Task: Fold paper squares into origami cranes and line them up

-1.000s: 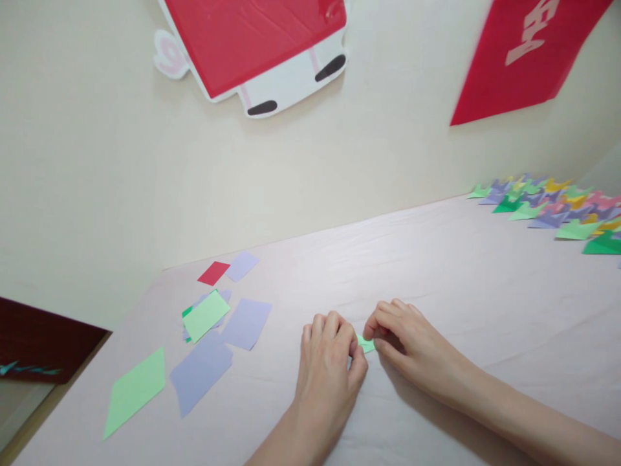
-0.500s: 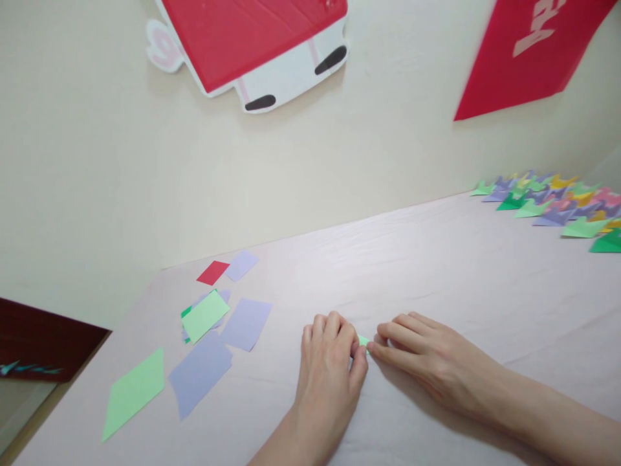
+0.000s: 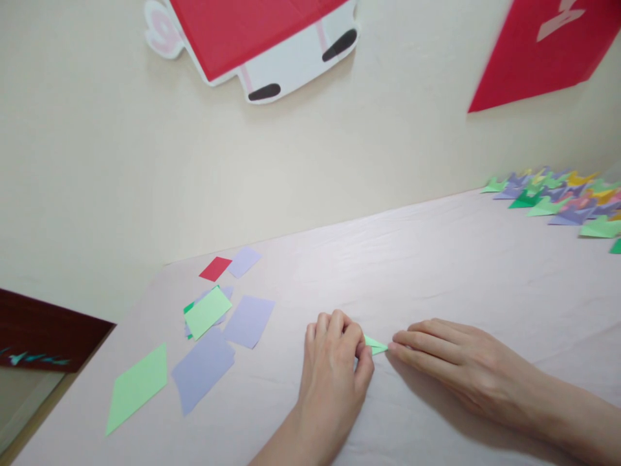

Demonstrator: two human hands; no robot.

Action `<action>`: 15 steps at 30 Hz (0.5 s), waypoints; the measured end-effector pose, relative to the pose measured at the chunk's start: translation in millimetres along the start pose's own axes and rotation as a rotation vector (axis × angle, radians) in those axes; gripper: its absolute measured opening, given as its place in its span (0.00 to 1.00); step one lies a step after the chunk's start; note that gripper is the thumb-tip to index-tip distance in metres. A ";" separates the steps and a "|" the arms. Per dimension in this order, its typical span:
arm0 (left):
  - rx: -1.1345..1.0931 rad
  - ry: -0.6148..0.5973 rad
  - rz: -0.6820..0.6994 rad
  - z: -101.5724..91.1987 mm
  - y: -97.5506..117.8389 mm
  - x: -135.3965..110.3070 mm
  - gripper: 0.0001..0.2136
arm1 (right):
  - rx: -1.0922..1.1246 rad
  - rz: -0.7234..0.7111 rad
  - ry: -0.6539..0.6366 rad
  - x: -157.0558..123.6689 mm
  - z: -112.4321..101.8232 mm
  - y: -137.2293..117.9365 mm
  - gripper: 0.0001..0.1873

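Note:
A small light green folded paper [image 3: 376,345] lies on the table, its pointed end showing between my hands. My left hand [image 3: 334,362] is closed over its left part, with curled fingers and the thumb pressed against it; that part of the paper is hidden. At the paper's right tip are the fingertips of my right hand [image 3: 451,359], which rests with its fingers stretched out side by side. Nothing shows in the right hand's grip.
To the left lie flat paper pieces: light green [image 3: 138,391], purple [image 3: 204,372], a small overlapping pile [image 3: 208,312] and red [image 3: 215,268]. Several folded paper shapes [image 3: 548,206] stand in rows at the far right. A wall [image 3: 339,162] rises behind the table.
My right hand has slid to the right, away from my left hand, uncovering more of the green paper's point. The left hand stays on the paper. The view has shifted slightly.

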State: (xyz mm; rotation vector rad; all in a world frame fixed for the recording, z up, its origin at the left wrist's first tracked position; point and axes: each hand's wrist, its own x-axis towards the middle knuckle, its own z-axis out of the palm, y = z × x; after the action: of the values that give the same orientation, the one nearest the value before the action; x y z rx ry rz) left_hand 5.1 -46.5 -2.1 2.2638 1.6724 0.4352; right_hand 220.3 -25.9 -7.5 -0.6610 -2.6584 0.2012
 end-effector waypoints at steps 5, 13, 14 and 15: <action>-0.010 -0.001 -0.009 1.0 -0.8 0.8 0.06 | -0.079 -0.030 -0.013 10.7 7.7 -6.0 0.16; -0.016 0.011 -0.007 1.8 -0.1 -0.5 0.06 | -0.012 0.055 0.028 12.2 14.5 -7.7 0.14; -0.014 0.015 -0.004 2.1 -0.1 -0.8 0.06 | -0.005 0.061 0.034 11.9 14.7 -7.8 0.14; -0.014 0.020 -0.002 2.5 -0.2 -1.0 0.06 | 0.003 0.071 0.038 11.7 15.1 -7.9 0.14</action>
State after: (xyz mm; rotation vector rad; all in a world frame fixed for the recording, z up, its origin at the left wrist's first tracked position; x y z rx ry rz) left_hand 5.6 -47.6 -4.5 2.2544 1.6756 0.4693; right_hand 201.4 -27.9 -15.5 -0.7516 -2.6000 0.2109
